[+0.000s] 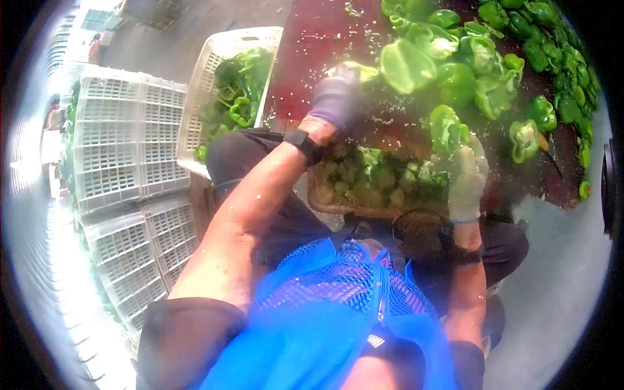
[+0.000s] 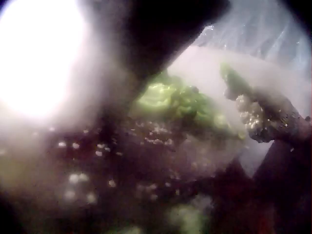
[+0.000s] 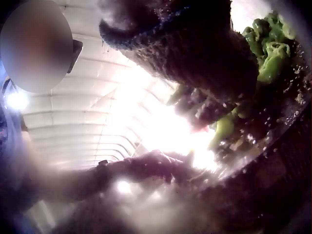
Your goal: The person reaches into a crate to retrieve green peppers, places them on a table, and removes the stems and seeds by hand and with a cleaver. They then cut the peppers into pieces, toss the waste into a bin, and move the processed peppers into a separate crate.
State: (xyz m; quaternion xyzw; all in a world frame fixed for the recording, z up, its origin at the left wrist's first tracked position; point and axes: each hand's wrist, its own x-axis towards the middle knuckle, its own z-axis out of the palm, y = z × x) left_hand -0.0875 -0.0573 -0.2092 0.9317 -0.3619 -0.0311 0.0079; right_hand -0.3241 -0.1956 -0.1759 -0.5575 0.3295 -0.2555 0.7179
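Note:
In the head view the left hand (image 1: 335, 99), in a purple-grey glove, is over the red tabletop (image 1: 302, 55), blurred, with a pale green pepper piece (image 1: 364, 71) at its fingertips. The right hand (image 1: 468, 179), in a pale glove, holds a cut green pepper (image 1: 447, 130) near the table's front edge. Halved peppers (image 1: 406, 66) lie between and beyond the hands. In the left wrist view the seed-covered right hand (image 2: 273, 117) holds a green piece (image 2: 234, 80). The right wrist view shows the right hand (image 3: 195, 56) from below, a green piece (image 3: 224, 130) by its fingers.
Below the table edge a crate (image 1: 328, 207) holds pepper pieces. To the left stand a white crate (image 1: 195, 140) of green peppers and stacked white crates (image 1: 107, 140). More peppers (image 1: 569, 78) line the table's far right. Seeds are scattered over the tabletop.

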